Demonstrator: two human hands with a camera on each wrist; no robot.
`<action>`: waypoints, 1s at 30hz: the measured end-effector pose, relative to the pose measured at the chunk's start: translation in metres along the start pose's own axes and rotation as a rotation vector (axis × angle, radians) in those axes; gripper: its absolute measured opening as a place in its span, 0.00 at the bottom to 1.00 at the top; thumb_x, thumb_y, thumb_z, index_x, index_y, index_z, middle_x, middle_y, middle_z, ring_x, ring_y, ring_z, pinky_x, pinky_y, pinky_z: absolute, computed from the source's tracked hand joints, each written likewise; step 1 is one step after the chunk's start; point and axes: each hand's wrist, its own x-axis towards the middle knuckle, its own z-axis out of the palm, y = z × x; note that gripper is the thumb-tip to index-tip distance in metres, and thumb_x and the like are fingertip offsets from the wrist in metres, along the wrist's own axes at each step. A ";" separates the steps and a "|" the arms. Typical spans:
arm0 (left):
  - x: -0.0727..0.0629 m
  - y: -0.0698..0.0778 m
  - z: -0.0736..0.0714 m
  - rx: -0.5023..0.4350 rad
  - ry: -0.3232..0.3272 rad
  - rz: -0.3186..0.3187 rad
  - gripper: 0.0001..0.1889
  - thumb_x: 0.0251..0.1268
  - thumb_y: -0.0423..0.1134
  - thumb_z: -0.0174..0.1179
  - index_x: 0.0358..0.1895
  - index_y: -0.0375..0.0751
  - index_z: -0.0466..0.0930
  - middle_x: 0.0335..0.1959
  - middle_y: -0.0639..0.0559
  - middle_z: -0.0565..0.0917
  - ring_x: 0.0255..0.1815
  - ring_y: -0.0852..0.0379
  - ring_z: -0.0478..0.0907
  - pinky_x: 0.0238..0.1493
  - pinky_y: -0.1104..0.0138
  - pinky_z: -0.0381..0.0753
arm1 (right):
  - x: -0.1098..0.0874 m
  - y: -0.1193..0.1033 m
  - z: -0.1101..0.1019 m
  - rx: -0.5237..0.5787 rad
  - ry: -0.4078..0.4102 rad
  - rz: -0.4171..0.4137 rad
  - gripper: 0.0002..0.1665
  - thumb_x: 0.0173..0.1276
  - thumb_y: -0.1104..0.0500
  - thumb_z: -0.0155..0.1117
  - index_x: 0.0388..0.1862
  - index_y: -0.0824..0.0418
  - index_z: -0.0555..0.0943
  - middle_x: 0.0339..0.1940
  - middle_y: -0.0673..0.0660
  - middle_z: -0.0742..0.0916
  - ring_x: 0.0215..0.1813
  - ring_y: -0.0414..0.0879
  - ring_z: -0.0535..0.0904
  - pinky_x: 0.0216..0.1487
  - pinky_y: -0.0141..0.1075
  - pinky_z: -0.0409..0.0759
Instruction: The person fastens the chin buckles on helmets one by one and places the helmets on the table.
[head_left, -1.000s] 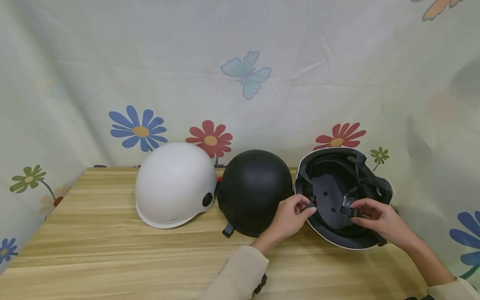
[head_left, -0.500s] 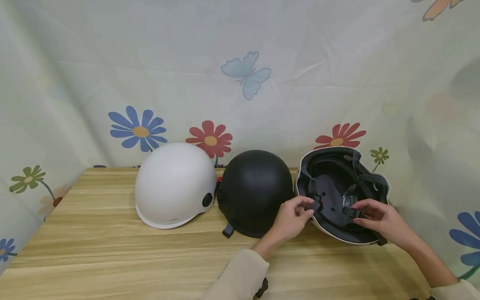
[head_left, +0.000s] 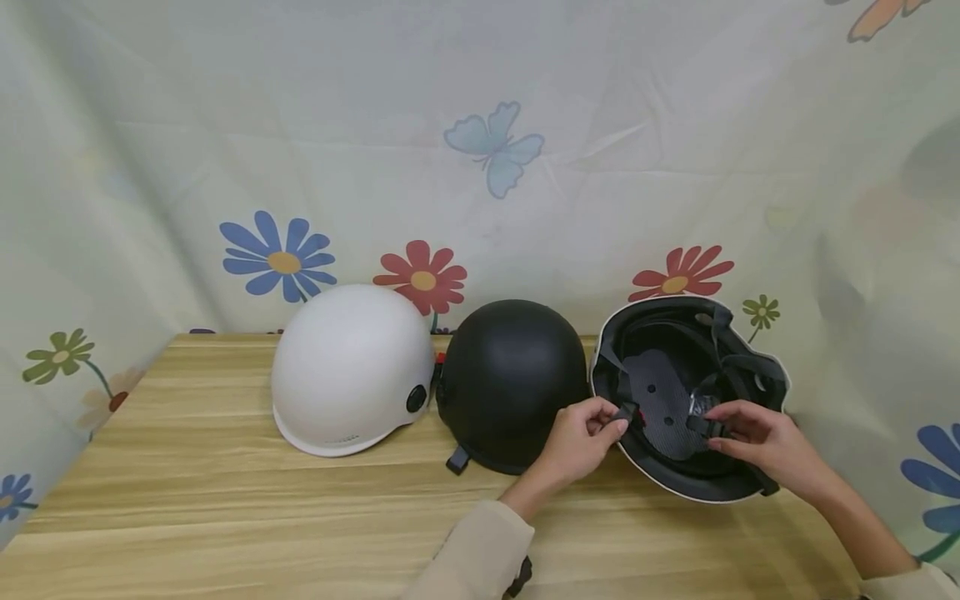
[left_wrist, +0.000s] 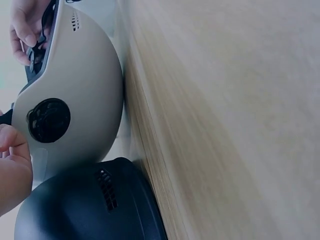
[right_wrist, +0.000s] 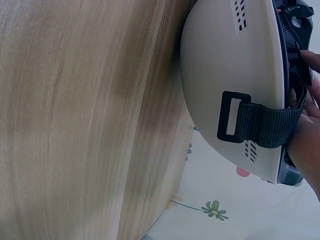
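A white helmet (head_left: pixel 678 492) lies upside down at the right, its black lining (head_left: pixel 660 400) facing up. At its left rim my left hand (head_left: pixel 577 437) pinches a black chin strap end (head_left: pixel 627 411), with a bit of red beside it. Over the lining my right hand (head_left: pixel 772 446) pinches a black buckle (head_left: pixel 701 425) between thumb and fingers. Clear plastic (head_left: pixel 702 403) shows beside that buckle. In the right wrist view, a black strap (right_wrist: pixel 270 125) with a rectangular slider hangs over the shell. A round black knob (left_wrist: pixel 50 120) marks the shell in the left wrist view.
A black helmet (head_left: pixel 513 383) stands dome up right beside the white one, close to my left hand. Further left is another white helmet (head_left: pixel 352 367), also dome up. All are on a wood-grain table (head_left: pixel 262 525) before a flowered cloth (head_left: pixel 600 167).
The upturned helmet rocked, its front rim rising, then settled back. My left hand has shifted slightly with the strap end. My right hand has kept its pinch on the buckle.
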 end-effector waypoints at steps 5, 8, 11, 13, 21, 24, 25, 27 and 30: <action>-0.002 0.002 -0.002 -0.103 -0.011 -0.026 0.06 0.58 0.25 0.58 0.38 0.28 0.79 0.27 0.42 0.83 0.20 0.68 0.71 0.18 0.78 0.65 | -0.001 0.000 -0.001 -0.031 0.014 0.003 0.15 0.58 0.74 0.61 0.45 0.71 0.75 0.38 0.48 0.82 0.37 0.38 0.81 0.33 0.30 0.79; -0.002 0.004 -0.005 -0.155 -0.022 -0.055 0.08 0.58 0.22 0.56 0.40 0.24 0.77 0.29 0.36 0.82 0.22 0.67 0.72 0.19 0.77 0.63 | 0.000 0.000 -0.003 -0.058 0.017 0.009 0.15 0.57 0.73 0.62 0.45 0.71 0.75 0.38 0.48 0.82 0.37 0.37 0.81 0.33 0.30 0.78; -0.001 0.004 -0.007 -0.199 -0.026 -0.083 0.09 0.57 0.20 0.54 0.42 0.22 0.76 0.30 0.33 0.81 0.23 0.66 0.73 0.20 0.77 0.63 | 0.001 -0.002 -0.004 -0.075 0.019 0.021 0.15 0.58 0.72 0.62 0.45 0.70 0.75 0.38 0.47 0.82 0.36 0.38 0.80 0.33 0.30 0.78; 0.000 0.004 -0.009 -0.213 -0.018 -0.095 0.09 0.58 0.22 0.55 0.42 0.23 0.76 0.29 0.35 0.81 0.24 0.66 0.74 0.20 0.77 0.64 | 0.001 -0.002 -0.004 -0.083 0.012 0.027 0.15 0.59 0.70 0.62 0.46 0.70 0.75 0.39 0.47 0.81 0.37 0.38 0.80 0.33 0.30 0.78; 0.001 -0.002 -0.006 -0.087 0.009 -0.083 0.08 0.62 0.37 0.58 0.38 0.33 0.78 0.17 0.49 0.79 0.15 0.65 0.70 0.15 0.76 0.61 | 0.002 -0.003 -0.003 -0.075 0.002 0.041 0.15 0.59 0.69 0.62 0.46 0.70 0.75 0.38 0.49 0.81 0.36 0.39 0.81 0.33 0.30 0.78; 0.000 -0.003 -0.005 -0.061 0.009 -0.086 0.06 0.62 0.35 0.58 0.35 0.34 0.78 0.16 0.52 0.79 0.14 0.66 0.69 0.14 0.75 0.61 | 0.001 -0.001 -0.003 -0.077 0.003 0.042 0.15 0.59 0.68 0.63 0.46 0.70 0.75 0.38 0.50 0.82 0.36 0.40 0.81 0.33 0.30 0.78; 0.000 -0.003 -0.005 -0.052 0.012 -0.086 0.05 0.62 0.34 0.58 0.34 0.34 0.78 0.17 0.52 0.79 0.14 0.66 0.69 0.14 0.76 0.62 | 0.001 -0.001 -0.003 -0.080 0.006 0.042 0.15 0.60 0.68 0.63 0.46 0.70 0.75 0.38 0.50 0.82 0.35 0.40 0.81 0.33 0.30 0.78; 0.000 -0.004 -0.005 -0.040 0.027 -0.086 0.04 0.61 0.32 0.58 0.33 0.34 0.78 0.20 0.51 0.81 0.16 0.68 0.70 0.16 0.75 0.64 | 0.000 0.000 -0.004 -0.088 0.013 0.041 0.15 0.59 0.68 0.63 0.46 0.70 0.75 0.37 0.50 0.82 0.35 0.40 0.81 0.32 0.30 0.78; 0.001 -0.004 -0.008 -0.026 0.047 -0.086 0.03 0.59 0.31 0.60 0.31 0.33 0.79 0.24 0.49 0.83 0.19 0.69 0.72 0.18 0.75 0.67 | 0.001 0.001 -0.004 -0.099 0.019 0.041 0.15 0.59 0.68 0.63 0.46 0.69 0.75 0.37 0.50 0.82 0.34 0.40 0.81 0.31 0.30 0.78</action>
